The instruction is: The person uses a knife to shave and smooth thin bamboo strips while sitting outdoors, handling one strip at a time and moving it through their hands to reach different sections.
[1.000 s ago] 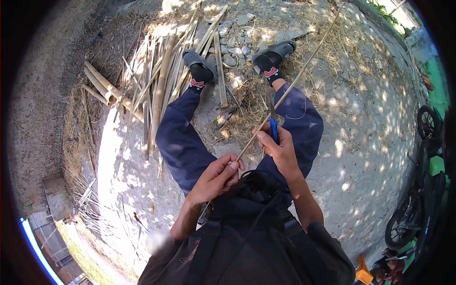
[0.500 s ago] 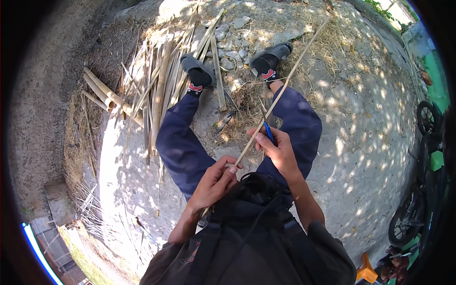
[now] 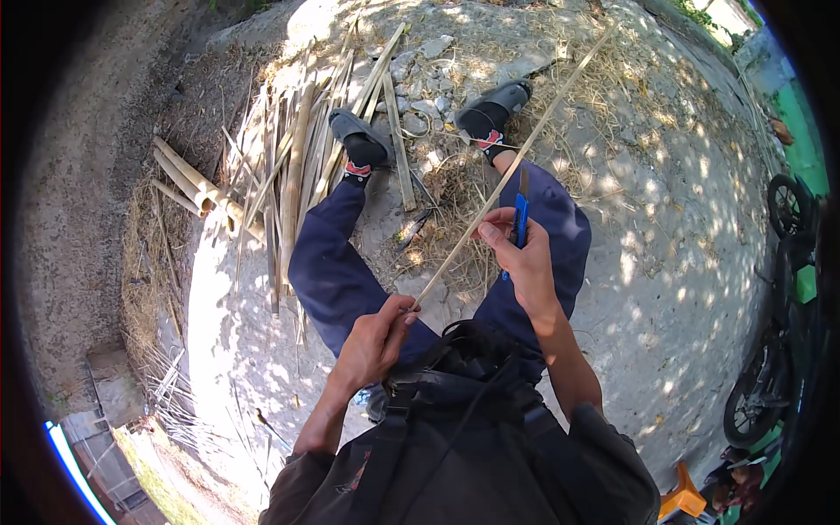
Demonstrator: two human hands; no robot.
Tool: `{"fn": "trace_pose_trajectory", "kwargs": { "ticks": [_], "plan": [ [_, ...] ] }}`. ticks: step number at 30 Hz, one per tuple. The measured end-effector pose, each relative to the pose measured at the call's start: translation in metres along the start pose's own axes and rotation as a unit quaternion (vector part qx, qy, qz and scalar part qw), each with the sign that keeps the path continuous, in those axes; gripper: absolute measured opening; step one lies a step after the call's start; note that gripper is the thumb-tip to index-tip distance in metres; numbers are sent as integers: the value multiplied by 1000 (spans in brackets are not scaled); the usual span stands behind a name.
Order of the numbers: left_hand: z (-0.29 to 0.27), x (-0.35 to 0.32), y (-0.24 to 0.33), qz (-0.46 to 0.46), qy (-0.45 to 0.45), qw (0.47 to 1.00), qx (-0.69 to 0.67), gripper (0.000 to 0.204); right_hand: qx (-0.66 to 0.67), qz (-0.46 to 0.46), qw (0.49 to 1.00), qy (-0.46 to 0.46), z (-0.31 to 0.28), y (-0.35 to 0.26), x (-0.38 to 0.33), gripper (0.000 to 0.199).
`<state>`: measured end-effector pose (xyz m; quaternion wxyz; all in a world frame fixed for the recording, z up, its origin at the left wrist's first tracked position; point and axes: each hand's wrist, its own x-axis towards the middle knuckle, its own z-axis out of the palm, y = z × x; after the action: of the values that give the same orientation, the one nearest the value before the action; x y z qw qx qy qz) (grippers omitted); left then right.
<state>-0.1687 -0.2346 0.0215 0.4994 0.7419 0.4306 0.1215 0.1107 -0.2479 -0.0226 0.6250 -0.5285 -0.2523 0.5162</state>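
A long, thin bamboo strip [image 3: 560,96] slants from my lap up past my right foot. Its near end is pinched between the thumb and fingers of my left hand [image 3: 371,346]. My right hand [image 3: 525,262] is closed on a blue utility knife [image 3: 521,219], whose dark blade points away from me, just right of the strip. The right thumb and index fingertip are close beside the strip; whether they touch it I cannot tell.
Split bamboo slats [image 3: 302,157] lie in a pile left of my feet, beside thicker bamboo poles [image 3: 188,179]. A dark tool [image 3: 414,229] rests between my legs among shavings. Thin sticks [image 3: 179,407] are heaped at lower left. A motorcycle [image 3: 759,385] stands far right, near an orange object [image 3: 682,500].
The knife has swung away from the strip and its blade now stands more upright. My left hand has shifted left and now grips the strip's near end, which earlier stuck out behind it.
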Motion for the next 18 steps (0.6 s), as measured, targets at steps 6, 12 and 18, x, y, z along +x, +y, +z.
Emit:
{"fn": "trace_pose_trajectory", "kwargs": {
  "ticks": [6, 12, 18],
  "plan": [
    [-4, 9, 14, -56, -78, 995, -22, 21, 12, -21, 999, 27, 4, 4, -3, 23],
    [24, 34, 36, 25, 40, 996, -79, 29, -47, -77, 996, 24, 22, 6, -16, 25],
    [23, 47, 33, -4, -12, 970, -242, 35, -47, -85, 995, -34, 24, -9, -24, 25]
  ]
}}
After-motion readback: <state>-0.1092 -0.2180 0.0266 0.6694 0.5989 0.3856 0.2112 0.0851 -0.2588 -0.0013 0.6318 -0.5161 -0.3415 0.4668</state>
